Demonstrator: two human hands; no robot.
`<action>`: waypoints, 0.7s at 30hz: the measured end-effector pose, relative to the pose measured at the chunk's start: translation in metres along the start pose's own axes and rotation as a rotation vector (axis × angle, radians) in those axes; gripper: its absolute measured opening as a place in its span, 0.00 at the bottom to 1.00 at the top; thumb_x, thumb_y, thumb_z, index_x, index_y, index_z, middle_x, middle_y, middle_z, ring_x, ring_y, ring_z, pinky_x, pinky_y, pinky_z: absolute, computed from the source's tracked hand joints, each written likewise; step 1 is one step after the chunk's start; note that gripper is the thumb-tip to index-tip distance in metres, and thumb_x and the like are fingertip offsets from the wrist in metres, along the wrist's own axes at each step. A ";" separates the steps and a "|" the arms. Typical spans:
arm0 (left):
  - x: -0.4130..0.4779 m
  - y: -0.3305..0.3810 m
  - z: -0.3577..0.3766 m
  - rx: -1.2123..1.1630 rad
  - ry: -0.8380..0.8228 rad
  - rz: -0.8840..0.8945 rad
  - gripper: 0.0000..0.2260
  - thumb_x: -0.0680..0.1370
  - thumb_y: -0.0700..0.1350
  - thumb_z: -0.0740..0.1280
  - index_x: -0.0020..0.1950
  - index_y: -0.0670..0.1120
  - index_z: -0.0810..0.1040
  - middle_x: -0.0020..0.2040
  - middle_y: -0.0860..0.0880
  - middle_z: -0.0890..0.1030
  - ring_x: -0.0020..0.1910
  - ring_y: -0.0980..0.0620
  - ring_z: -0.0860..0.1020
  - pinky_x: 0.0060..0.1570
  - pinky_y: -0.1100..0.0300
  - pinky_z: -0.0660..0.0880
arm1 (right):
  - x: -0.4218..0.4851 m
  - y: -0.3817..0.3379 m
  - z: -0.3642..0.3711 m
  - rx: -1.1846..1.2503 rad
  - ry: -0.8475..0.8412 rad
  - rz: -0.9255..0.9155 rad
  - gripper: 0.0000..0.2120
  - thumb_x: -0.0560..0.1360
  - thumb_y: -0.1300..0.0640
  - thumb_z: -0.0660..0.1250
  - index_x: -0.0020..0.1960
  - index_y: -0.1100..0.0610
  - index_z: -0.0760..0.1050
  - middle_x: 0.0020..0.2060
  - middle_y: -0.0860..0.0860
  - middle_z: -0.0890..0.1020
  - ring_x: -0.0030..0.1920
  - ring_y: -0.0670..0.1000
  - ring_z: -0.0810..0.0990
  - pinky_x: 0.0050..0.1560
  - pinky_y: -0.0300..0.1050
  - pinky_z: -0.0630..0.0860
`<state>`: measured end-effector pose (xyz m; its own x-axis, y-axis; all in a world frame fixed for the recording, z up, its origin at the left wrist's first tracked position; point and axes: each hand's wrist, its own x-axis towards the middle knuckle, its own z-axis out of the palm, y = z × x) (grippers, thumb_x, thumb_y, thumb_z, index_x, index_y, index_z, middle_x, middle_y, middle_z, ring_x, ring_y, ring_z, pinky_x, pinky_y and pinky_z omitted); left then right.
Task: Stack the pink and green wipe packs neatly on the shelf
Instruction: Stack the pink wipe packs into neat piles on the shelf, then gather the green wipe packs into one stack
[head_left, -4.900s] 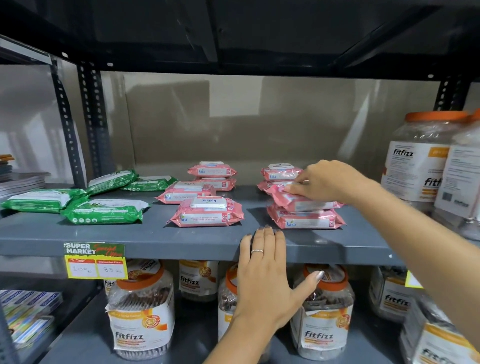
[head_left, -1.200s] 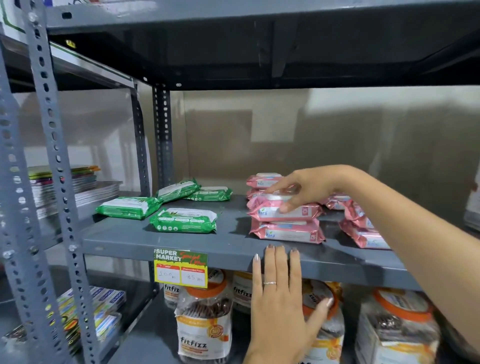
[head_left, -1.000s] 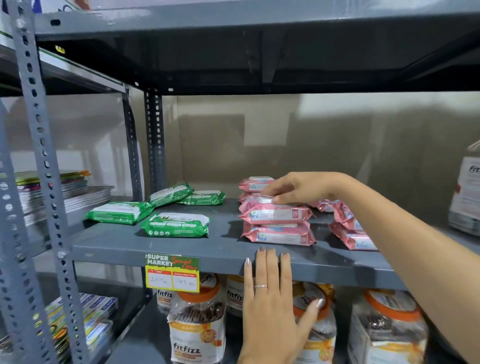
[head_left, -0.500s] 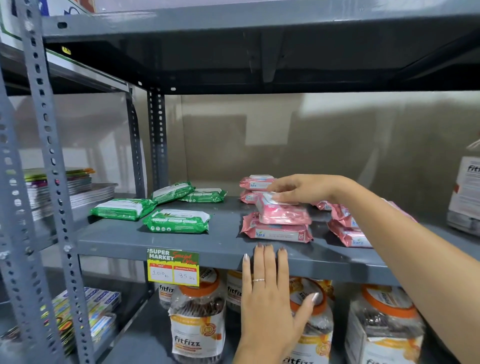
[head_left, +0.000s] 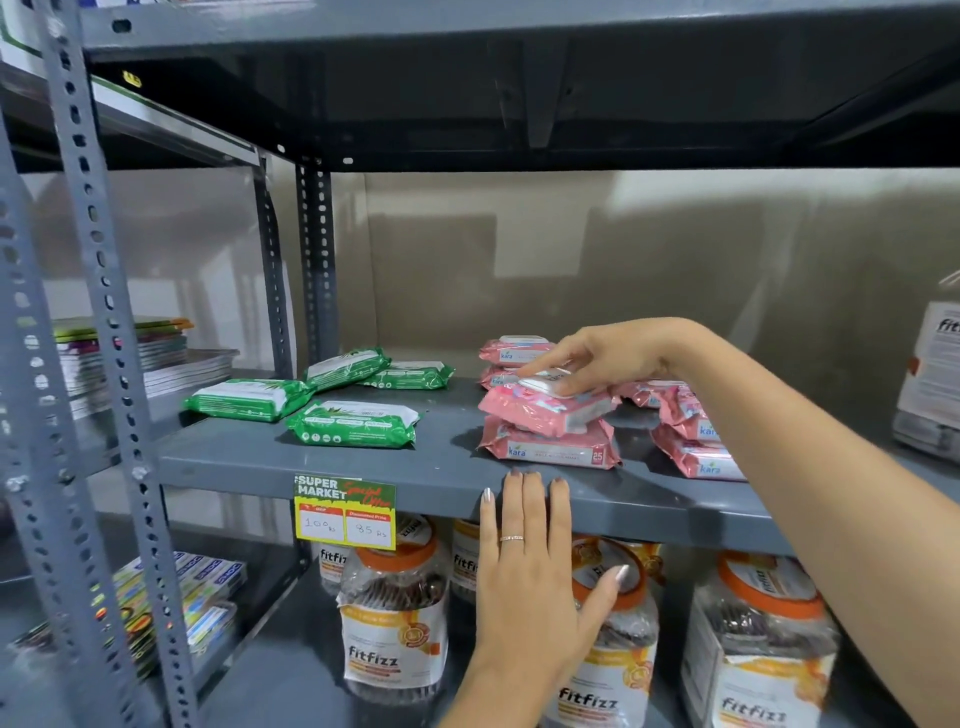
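Observation:
On the grey shelf (head_left: 415, 470), my right hand (head_left: 608, 358) grips the top pink wipe pack (head_left: 540, 413) by its white lid. That pack lies skewed on a second pink pack (head_left: 550, 451) near the front edge. Another pink stack (head_left: 511, 353) stands behind it, and more pink packs (head_left: 696, 434) are piled to the right, partly hidden by my forearm. Several green wipe packs lie loose to the left, among them one at the front (head_left: 353, 426), one further left (head_left: 244, 399) and two behind (head_left: 345, 366). My left hand (head_left: 530, 566) rests flat against the shelf's front lip, holding nothing.
A yellow price tag (head_left: 345, 512) hangs on the shelf lip. Fitfizz jars (head_left: 395, 623) fill the shelf below, and another jar (head_left: 930, 374) stands at the far right. Perforated uprights (head_left: 119, 364) rise at the left, with stacked notebooks (head_left: 130, 353) beyond. The upper shelf hangs low overhead.
My right hand has turned the top pink pack on the front stack, so it now lies askew on the lower pack. My left hand has stayed on the shelf edge.

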<state>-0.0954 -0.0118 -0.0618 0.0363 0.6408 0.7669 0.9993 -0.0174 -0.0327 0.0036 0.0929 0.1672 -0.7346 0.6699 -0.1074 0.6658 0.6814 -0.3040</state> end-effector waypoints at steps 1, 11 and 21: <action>0.000 0.001 0.000 -0.006 -0.005 -0.004 0.36 0.78 0.67 0.53 0.74 0.40 0.68 0.71 0.37 0.70 0.72 0.37 0.65 0.70 0.39 0.55 | 0.001 -0.004 0.002 -0.077 0.037 0.033 0.16 0.74 0.40 0.64 0.61 0.27 0.70 0.70 0.41 0.69 0.66 0.54 0.74 0.65 0.55 0.73; -0.001 -0.038 -0.013 0.046 -0.118 -0.153 0.36 0.80 0.67 0.45 0.74 0.40 0.65 0.72 0.36 0.69 0.73 0.36 0.64 0.69 0.38 0.56 | 0.048 -0.064 0.032 -0.409 0.241 0.104 0.26 0.79 0.36 0.49 0.74 0.41 0.62 0.75 0.52 0.64 0.73 0.59 0.64 0.70 0.56 0.63; -0.006 -0.082 -0.070 -0.072 0.009 -0.005 0.33 0.82 0.67 0.48 0.76 0.45 0.67 0.76 0.49 0.68 0.75 0.51 0.62 0.73 0.41 0.46 | 0.031 -0.043 0.026 -0.153 0.440 0.240 0.36 0.74 0.32 0.57 0.77 0.43 0.51 0.76 0.57 0.61 0.73 0.61 0.64 0.69 0.57 0.66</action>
<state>-0.1774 -0.0684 -0.0189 0.0309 0.6342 0.7726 0.9975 -0.0693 0.0170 -0.0514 0.0765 0.1526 -0.4566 0.8506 0.2606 0.8445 0.5066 -0.1739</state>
